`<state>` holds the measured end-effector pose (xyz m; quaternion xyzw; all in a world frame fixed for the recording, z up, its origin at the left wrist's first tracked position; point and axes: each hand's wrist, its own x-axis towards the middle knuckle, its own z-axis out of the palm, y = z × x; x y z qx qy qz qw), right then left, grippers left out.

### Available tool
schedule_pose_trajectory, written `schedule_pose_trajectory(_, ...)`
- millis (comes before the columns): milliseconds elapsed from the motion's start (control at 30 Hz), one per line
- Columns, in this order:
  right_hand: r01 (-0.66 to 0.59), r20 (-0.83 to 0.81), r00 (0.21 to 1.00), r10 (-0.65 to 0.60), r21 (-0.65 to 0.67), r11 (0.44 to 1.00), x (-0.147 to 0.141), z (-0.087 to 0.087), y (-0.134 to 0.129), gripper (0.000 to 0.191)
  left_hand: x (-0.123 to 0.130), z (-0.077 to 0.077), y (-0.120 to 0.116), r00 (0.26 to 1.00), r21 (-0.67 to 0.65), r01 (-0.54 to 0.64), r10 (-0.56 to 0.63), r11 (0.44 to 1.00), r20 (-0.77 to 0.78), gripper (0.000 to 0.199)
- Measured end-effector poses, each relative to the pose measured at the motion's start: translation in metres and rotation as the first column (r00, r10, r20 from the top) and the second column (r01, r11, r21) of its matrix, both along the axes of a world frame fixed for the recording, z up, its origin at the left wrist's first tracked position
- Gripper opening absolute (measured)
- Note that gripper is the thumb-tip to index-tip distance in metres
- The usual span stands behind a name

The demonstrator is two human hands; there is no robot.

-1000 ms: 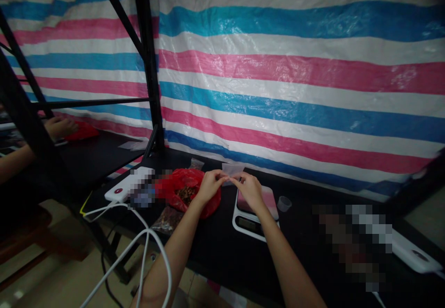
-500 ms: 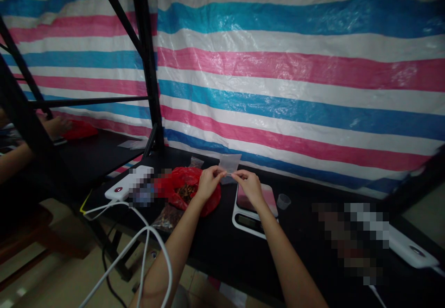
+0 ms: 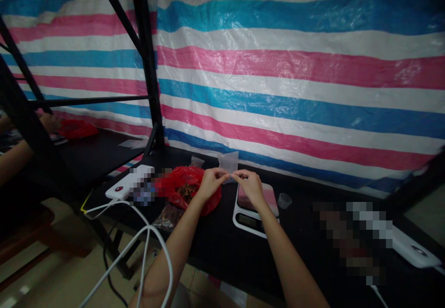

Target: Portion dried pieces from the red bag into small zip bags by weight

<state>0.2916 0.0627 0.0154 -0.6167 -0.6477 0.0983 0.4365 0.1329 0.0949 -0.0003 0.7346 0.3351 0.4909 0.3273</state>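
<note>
Left hand: the left hand (image 3: 210,183) is raised above the red plastic bag (image 3: 208,204), thumb and fingers pinched almost shut. Its fingertips point toward the right hand; whether they hold anything thin, I cannot tell.

Right hand: the right hand (image 3: 249,186) is pinched the same way above the digital kitchen scale (image 3: 243,220), its fingertips just beside the left's. Its hold is equally unclear.

Things: a clear plastic bag (image 3: 228,163) stands upright just behind the fingertips, near the black table's (image 3: 215,257) back edge. Dried brown pieces (image 3: 187,191) lie in the red bag. A small clear bag of brown material (image 3: 168,218) lies at the front.

Rest: a translucent cup (image 3: 284,200) sits right of the scale. A co-worker's hand (image 3: 49,122) rests at the far left bench.
</note>
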Motion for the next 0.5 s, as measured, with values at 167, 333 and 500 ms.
schedule_pose_trajectory(167, -0.028, 0.014, 1.0, 0.028, 0.014, 1.0, -0.0013, -0.0004, -0.0006, 0.022, 0.0011, -0.0009, -0.0009, 0.998, -0.004, -0.039, 0.039, 0.999, -0.041, 0.027)
schedule_pose_trajectory(333, -0.02, -0.014, 1.0, 0.02, 0.015, 1.0, -0.0022, -0.0015, 0.001, 0.026, 0.0015, 0.0022, -0.0039, 0.999, 0.001, -0.034, 0.034, 0.999, 0.01, 0.028)
schedule_pose_trajectory(500, -0.017, -0.096, 0.995, 0.02, 0.03, 0.999, -0.0022, -0.0016, 0.0022, 0.029, 0.002, 0.0034, -0.0035, 0.993, -0.004, -0.085, 0.085, 0.996, 0.078, 0.028)
